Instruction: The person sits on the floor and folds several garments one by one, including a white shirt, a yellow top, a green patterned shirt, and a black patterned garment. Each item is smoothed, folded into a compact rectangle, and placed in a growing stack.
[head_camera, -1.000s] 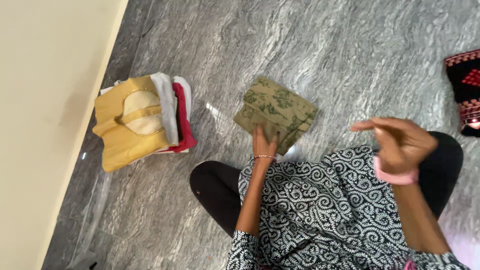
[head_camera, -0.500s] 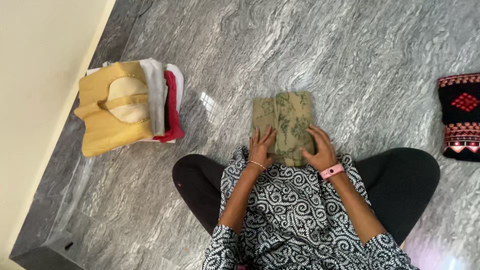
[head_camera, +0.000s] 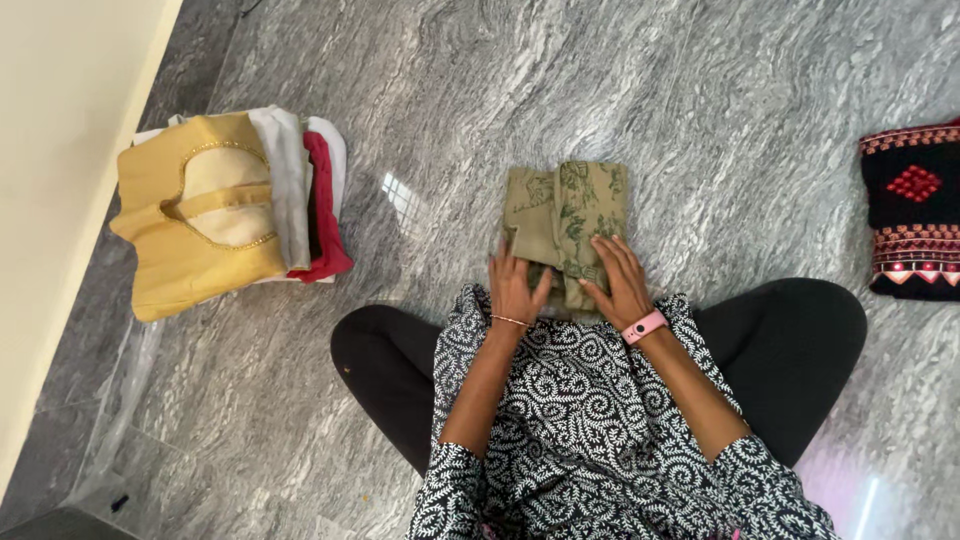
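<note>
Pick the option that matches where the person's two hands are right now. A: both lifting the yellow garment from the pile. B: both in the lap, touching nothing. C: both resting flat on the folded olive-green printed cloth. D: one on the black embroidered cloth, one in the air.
C: the left hand and right hand both lie on the near part of the folded olive-green printed cloth on the grey floor.

Polished grey marble floor (head_camera: 700, 90) with white veining, bright glare spots near its middle and lower right corner, plain cream wall (head_camera: 50, 150) running along the floor's left edge, crumpled clear plastic sheet (head_camera: 120, 420) beside the wall's base
</note>
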